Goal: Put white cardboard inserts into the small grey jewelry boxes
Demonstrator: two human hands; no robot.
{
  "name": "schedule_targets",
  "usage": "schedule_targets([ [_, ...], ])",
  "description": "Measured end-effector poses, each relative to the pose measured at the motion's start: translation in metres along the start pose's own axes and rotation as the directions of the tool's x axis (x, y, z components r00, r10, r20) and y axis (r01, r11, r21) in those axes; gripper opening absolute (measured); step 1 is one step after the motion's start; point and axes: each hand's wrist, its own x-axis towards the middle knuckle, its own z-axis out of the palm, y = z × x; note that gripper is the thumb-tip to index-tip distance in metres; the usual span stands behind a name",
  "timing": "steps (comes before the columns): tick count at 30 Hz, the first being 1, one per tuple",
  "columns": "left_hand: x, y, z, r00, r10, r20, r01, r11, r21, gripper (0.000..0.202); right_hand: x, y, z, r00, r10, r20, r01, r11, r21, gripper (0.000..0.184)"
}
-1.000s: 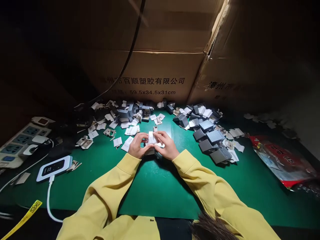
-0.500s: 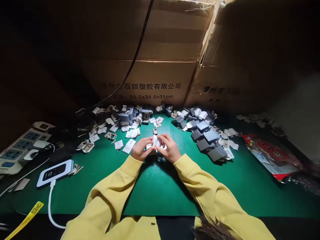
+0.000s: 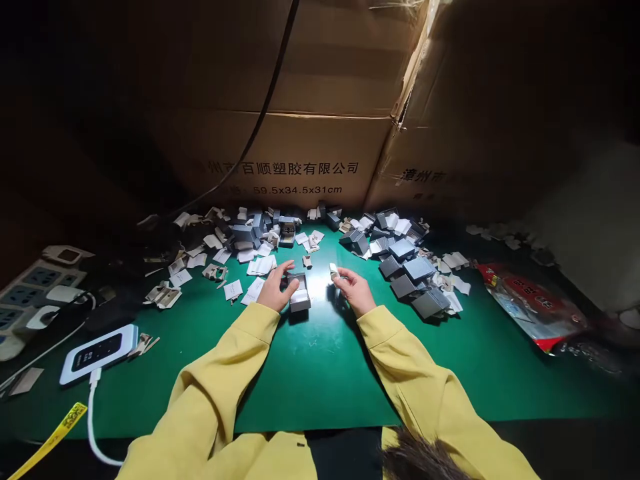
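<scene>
A small grey box (image 3: 300, 302), open on top and pale inside, stands on the green table in front of me. Beside its left wall is my left hand (image 3: 274, 288), fingers spread apart; the thumb reaches the box's edge, though I cannot tell if it presses on it. To the right of the box, my right hand (image 3: 354, 291) pinches a small white folded piece (image 3: 333, 270), like card or paper, between thumb and fingertips. Just beyond the box lies a little brownish scrap (image 3: 307, 261).
Grey boxes (image 3: 420, 269) and white papers lie heaped at right, with another such heap (image 3: 245, 233) at back left. Large cartons (image 3: 300, 147) wall the back. At left are a white device (image 3: 99, 353) with a cable and a power strip (image 3: 40, 280); far right, a plastic packet (image 3: 533, 303).
My hands, together over a white piece before, have parted. The right has moved right with a small white piece; the left has spread its fingers beside the grey box, which now shows.
</scene>
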Motion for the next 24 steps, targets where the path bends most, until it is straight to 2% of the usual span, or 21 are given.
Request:
schedule_targets([
  [4, -0.001, 0.003, -0.007, 0.984, -0.057, 0.166, 0.044, 0.996, 0.080, 0.048, 0.005, 0.000, -0.003, 0.991, 0.124, 0.055, -0.134, 0.964, 0.230, 0.055],
  [7, 0.001, 0.007, -0.017, 0.947, -0.159, 0.280, 0.134, 0.985, 0.106, 0.054, 0.007, -0.003, -0.007, 0.985, 0.162, 0.055, -0.171, 0.913, 0.371, 0.046],
  [11, 0.002, 0.007, -0.026, 0.912, -0.285, 0.296, 0.250, 0.957, 0.148, 0.062, 0.009, -0.005, -0.011, 0.978, 0.180, 0.104, -0.208, 0.856, 0.473, 0.038],
  [13, 0.002, 0.004, -0.029, 0.897, -0.295, 0.329, 0.264, 0.955, 0.137, 0.064, 0.009, -0.005, -0.012, 0.977, 0.173, 0.121, -0.210, 0.845, 0.491, 0.039],
  [16, 0.002, -0.003, -0.037, 0.875, -0.234, 0.424, 0.219, 0.972, 0.084, 0.076, 0.012, -0.002, -0.013, 0.981, 0.147, 0.126, -0.191, 0.840, 0.508, 0.036],
  [20, 0.000, -0.010, -0.042, 0.849, -0.059, 0.526, 0.112, 0.991, -0.070, 0.092, 0.016, 0.001, -0.015, 0.984, 0.131, 0.123, -0.177, 0.831, 0.527, 0.032],
  [24, 0.000, -0.015, -0.036, 0.868, 0.016, 0.496, 0.043, 0.993, -0.108, 0.074, 0.017, 0.004, -0.016, 0.980, 0.135, 0.146, -0.192, 0.831, 0.522, 0.032],
])
